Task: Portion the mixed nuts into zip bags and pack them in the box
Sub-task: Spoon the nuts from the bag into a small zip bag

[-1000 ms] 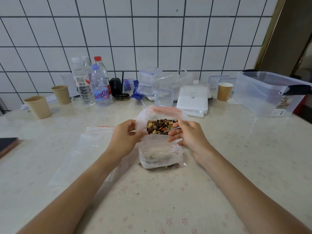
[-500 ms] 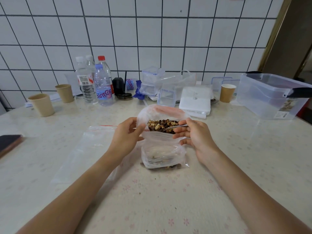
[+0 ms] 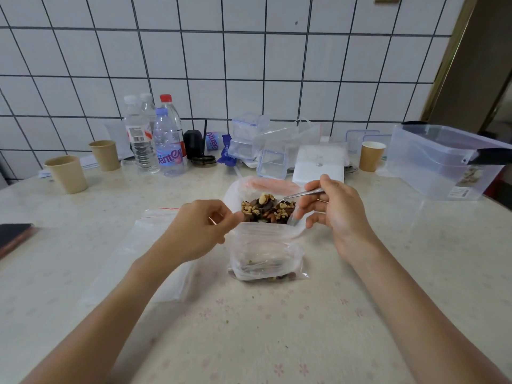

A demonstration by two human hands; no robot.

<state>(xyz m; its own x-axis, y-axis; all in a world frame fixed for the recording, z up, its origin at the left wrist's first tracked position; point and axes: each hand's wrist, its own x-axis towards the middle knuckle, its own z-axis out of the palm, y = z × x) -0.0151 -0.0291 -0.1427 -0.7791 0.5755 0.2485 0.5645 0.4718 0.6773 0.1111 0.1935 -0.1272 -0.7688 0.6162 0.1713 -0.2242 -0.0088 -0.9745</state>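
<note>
A heap of mixed nuts sits in an open plastic bag at the table's middle. My right hand grips a metal spoon whose bowl holds a few nuts just above the heap. In front of the heap stands a small clear zip bag with a few nuts at its bottom. My left hand pinches this bag's left top edge. A large clear plastic box stands at the far right.
Empty zip bags lie flat at the left under my left forearm. Paper cups, water bottles, small clear containers and a white box line the tiled wall. A dark phone lies at the left edge.
My right hand has risen and lifted the spoon out of the heap with nuts on it. My left hand keeps its pinch on the zip bag's edge.
</note>
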